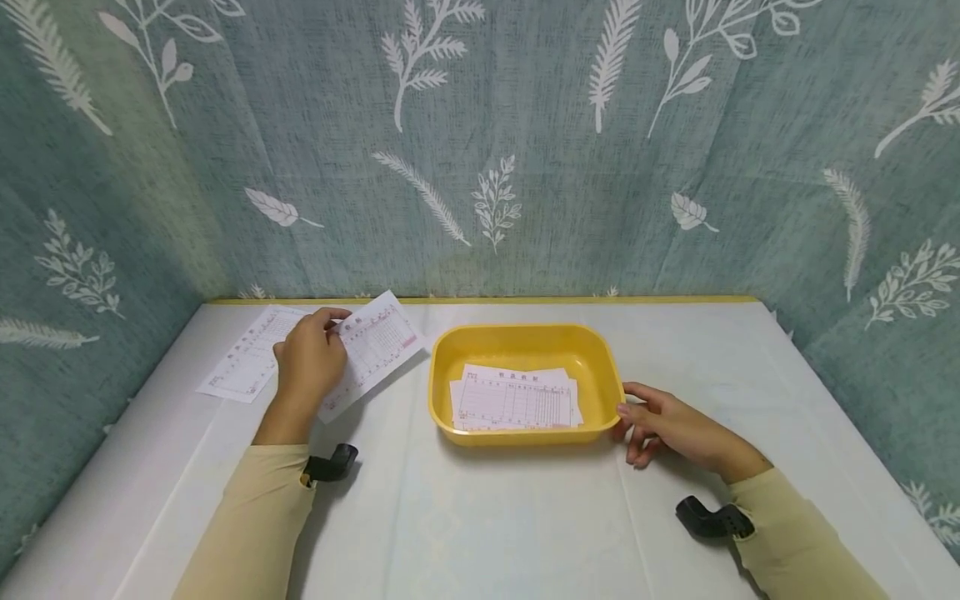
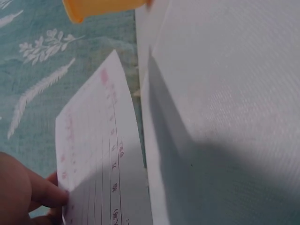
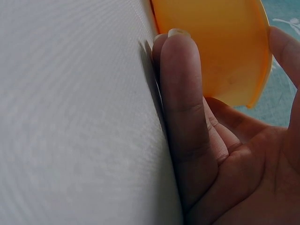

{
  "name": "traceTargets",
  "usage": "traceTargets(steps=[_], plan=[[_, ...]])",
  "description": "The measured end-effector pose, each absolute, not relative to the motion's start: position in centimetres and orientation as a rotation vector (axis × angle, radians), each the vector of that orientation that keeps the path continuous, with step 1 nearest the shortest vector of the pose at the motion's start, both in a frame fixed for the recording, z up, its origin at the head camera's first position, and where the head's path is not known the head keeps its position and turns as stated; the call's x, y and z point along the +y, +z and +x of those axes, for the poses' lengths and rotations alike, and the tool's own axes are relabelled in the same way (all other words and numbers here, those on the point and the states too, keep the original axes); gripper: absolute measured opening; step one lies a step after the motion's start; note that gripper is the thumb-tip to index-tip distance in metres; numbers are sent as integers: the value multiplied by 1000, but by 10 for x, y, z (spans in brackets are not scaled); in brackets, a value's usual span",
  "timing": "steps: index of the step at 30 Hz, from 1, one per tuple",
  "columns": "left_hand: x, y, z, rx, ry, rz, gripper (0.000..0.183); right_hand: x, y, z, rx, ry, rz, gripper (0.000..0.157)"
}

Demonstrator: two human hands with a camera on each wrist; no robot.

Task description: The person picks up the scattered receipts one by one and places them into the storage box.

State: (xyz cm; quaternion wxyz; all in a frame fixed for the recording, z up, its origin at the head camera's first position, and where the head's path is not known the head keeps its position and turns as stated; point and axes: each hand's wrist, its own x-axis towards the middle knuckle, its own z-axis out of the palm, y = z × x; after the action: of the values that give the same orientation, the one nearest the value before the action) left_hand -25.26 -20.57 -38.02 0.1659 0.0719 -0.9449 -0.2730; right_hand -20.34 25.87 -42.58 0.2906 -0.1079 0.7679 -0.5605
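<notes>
Pinching light, likely bendy, crease-prone slip (image 1: 378, 342) by its edge (sensible hold) with left hand (image 1: 311, 358), gripping yellow tray (image 1: 517, 437) by rim with right hand (image 1: 675, 425).

The left hand (image 2: 26, 192) pinches the near edge of a paper slip (image 2: 96, 140), which stretches away past the fingertips, tilted, with ruled lines and reddish print. Across the slip from the hand spreads a white table (image 2: 243, 84), with a dark shadow (image 2: 187, 168) on it. Behind the hand is green cloth (image 2: 42, 98) with pale leaves; well beyond the fingers, part of a yellow tray (image 2: 103, 6) shows.
</notes>
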Motion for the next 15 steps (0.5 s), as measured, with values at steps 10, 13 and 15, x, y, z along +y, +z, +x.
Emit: traceTargets(steps=[10,13,15], plan=[[-198,-378,-257,-2592,-896,170,36,262,-425,-203,2053,-1498,-278,64],[-197,-376,-257,-2576,-916,176,36,260,-424,-205,2051,-1504,-267,65],[-196,-376,-257,-2579,-919,183,35,260,-425,-205,2042,-1500,-259,66]])
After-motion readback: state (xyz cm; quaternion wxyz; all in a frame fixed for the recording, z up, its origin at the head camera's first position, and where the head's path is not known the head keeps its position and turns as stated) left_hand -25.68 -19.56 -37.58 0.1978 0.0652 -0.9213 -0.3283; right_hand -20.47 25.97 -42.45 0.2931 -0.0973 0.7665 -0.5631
